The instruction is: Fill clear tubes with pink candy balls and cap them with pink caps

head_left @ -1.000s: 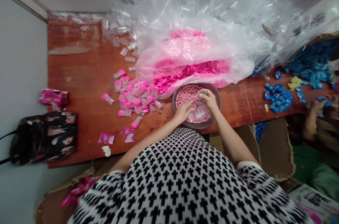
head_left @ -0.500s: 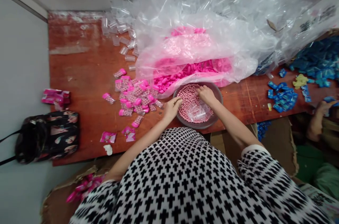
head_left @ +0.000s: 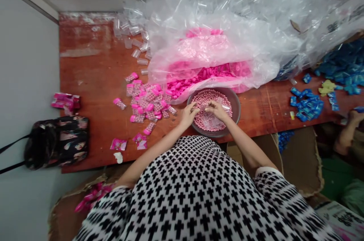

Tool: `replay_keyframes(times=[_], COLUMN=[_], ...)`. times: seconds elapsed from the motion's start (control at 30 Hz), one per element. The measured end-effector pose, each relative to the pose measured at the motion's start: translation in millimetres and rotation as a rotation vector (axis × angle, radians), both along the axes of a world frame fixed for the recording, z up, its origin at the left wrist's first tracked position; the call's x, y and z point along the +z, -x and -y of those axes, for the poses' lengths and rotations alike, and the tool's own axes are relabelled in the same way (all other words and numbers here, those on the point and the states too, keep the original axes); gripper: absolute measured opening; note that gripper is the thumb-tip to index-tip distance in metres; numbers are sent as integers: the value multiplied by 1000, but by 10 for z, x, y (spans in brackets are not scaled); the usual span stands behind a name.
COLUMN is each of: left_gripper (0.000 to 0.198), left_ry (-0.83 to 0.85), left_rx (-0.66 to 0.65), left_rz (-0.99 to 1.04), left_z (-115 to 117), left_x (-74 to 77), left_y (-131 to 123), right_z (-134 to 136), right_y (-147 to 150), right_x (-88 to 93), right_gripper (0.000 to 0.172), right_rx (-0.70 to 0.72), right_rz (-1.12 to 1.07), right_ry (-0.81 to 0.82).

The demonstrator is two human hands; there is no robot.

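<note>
A dark round bowl (head_left: 236, 114) holds pink beads (head_left: 209, 95), with clear plastic tubes (head_left: 211, 122) lying on top of them. At the bowl's left rim is my left hand (head_left: 189, 115), its fingers closed in a pinch; whatever lies between them is too small to make out. My right hand (head_left: 217, 111) is over the beads, fingers bent together and pointing at the left hand, their contents likewise unclear. To the left lies a heap of bead-filled tubes with pink caps (head_left: 149, 100). Behind the bowl, a large plastic bag (head_left: 199, 53) contains loose bright pink caps (head_left: 204, 74).
Empty clear tubes (head_left: 136, 53) are scattered at the back left of the wooden table (head_left: 91, 81). Pink packets (head_left: 118, 144) and a dark patterned bag (head_left: 71, 140) lie left. Blue packets (head_left: 308, 106) are at right, near another person's arm (head_left: 345, 134). Cardboard boxes (head_left: 298, 161) stand below.
My right hand has moved left across the beads, closer to my left hand. The left hand has shifted slightly over the bowl's rim. The view has swung a little.
</note>
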State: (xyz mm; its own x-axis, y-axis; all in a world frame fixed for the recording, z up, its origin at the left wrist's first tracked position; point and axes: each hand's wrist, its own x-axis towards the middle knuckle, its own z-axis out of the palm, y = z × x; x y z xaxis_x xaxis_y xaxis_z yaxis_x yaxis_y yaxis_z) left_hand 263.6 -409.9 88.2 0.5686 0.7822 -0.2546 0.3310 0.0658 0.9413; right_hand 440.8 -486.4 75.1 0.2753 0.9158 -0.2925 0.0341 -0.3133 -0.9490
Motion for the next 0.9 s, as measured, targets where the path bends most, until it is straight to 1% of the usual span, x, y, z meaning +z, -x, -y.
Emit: replay_keyframes(times=[0.1,0.17,0.27,0.33,0.4,0.47,0.53,0.57,0.6,0.67,0.73,0.77,0.83,0.9], left_gripper=[30,27,33,38,42,45,46,46,46,46,47,48,49,50], left_ry=[73,170,393,480,484,458,450,451,454,454,450,455,466,466], left_rx=[-23,-7,35,30,2,-21,-21,-14,-7,18,38,44,51,52], left_rz=[61,118,228,273,292,305,311,310,309,309,306,306,304,298], left_z=[10,22,34,33,28,25,28,31,35,40,40,36,23,3], left_x=[53,69,79,87,100,112,118,121,124,139,163,177,203,220], left_y=[-142,-187,-187,-159,-119,-70,-15,15,45,104,153,172,196,204], right_z=[65,80,74,64,58,54,30,0,-46,-192,-401,-520,-761,-977], right_y=[86,111,88,70,78,98,79,36,-35,-258,-552,-704,-978,-1177], right_x=[142,210,334,451,573,659,684,675,657,605,550,526,485,446], right_gripper=[26,27,36,41,34,25,25,27,29,30,23,20,20,22], right_rx=[-26,-34,-30,-11,44,146,227,221,180,20,-131,-171,-204,-226], right_rz=[-56,-80,-48,41,140,184,159,146,150,247,448,551,717,826], right_ry=[5,-9,-54,-102,-145,-163,-147,-135,-125,-113,-92,-63,60,237])
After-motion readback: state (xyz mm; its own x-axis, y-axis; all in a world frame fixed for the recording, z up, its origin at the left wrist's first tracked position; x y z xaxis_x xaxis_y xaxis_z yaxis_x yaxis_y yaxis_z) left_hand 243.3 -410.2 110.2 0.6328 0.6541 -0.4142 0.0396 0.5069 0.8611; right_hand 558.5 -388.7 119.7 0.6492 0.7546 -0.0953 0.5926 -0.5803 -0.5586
